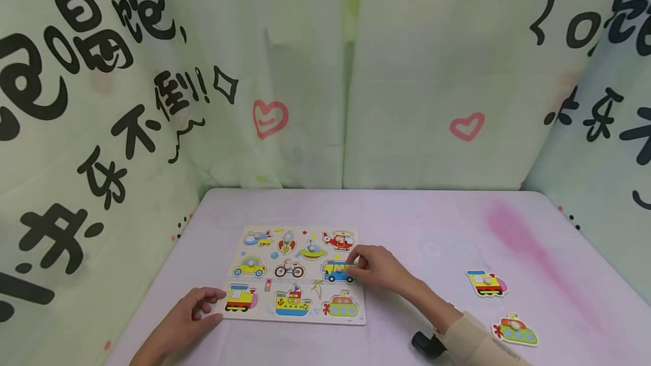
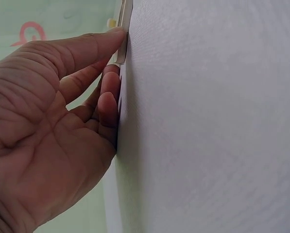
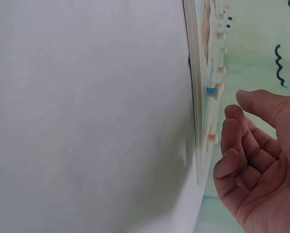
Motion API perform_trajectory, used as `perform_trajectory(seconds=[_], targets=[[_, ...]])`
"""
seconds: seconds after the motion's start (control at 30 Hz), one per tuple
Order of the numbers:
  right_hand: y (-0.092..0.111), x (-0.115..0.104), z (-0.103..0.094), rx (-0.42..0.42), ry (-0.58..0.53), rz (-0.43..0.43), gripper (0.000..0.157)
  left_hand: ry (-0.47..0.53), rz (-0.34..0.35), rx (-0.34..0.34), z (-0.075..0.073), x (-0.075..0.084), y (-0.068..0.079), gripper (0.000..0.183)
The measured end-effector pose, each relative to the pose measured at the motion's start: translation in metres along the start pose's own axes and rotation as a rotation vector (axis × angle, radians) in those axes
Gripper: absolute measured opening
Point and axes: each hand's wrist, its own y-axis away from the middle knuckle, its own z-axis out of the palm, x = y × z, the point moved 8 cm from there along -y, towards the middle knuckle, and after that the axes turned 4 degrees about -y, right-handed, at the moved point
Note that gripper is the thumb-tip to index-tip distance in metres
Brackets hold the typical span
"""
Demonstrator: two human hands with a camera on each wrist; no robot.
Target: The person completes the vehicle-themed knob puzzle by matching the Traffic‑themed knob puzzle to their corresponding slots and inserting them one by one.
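Note:
A wooden picture puzzle board (image 1: 274, 317) lies on the table, showing vehicles such as a yellow car (image 1: 249, 266), a bicycle (image 1: 289, 268) and a ship (image 1: 293, 301). At its left edge, near the front corner, my left hand (image 1: 184, 318) grips the board with thumb and fingers; in the left wrist view the thumb (image 2: 93, 51) lies against the board's side. My right hand (image 1: 381, 269) hovers over the blue bus piece (image 1: 335, 271), partly covering it. In the right wrist view, its loosely bent fingers (image 3: 230, 133) hold nothing and stand apart from the knobbed pieces.
To the right of the board lie a loose train piece (image 1: 486, 284) and a loose submarine piece (image 1: 515, 331), each with a knob. A black object (image 1: 427, 345) sits by the right sleeve (image 1: 475, 343). Printed curtains (image 1: 432, 72) surround the white table (image 1: 417, 213).

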Motion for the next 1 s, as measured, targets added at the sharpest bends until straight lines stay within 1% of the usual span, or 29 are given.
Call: perform_trajectory(seconds=[0.27, 0.53, 0.83, 1.0], targets=[[0.014, 0.004, -0.015, 0.049, -0.007, 0.033, 0.016, 0.006, -0.01, 0.011, 0.0, 0.0, 0.0, 0.042], [0.029, 0.016, -0.03, 0.094, 0.015, 0.036, 0.017, 0.0, -0.027, 0.005, 0.001, -0.002, -0.001, 0.042], [0.046, 0.028, -0.045, 0.125, 0.03, 0.091, 0.016, -0.015, -0.041, 0.011, 0.001, -0.003, -0.001, 0.042], [0.055, 0.035, -0.052, 0.127, 0.044, 0.112, 0.017, -0.013, -0.036, 0.014, 0.001, -0.004, -0.001, 0.042]])
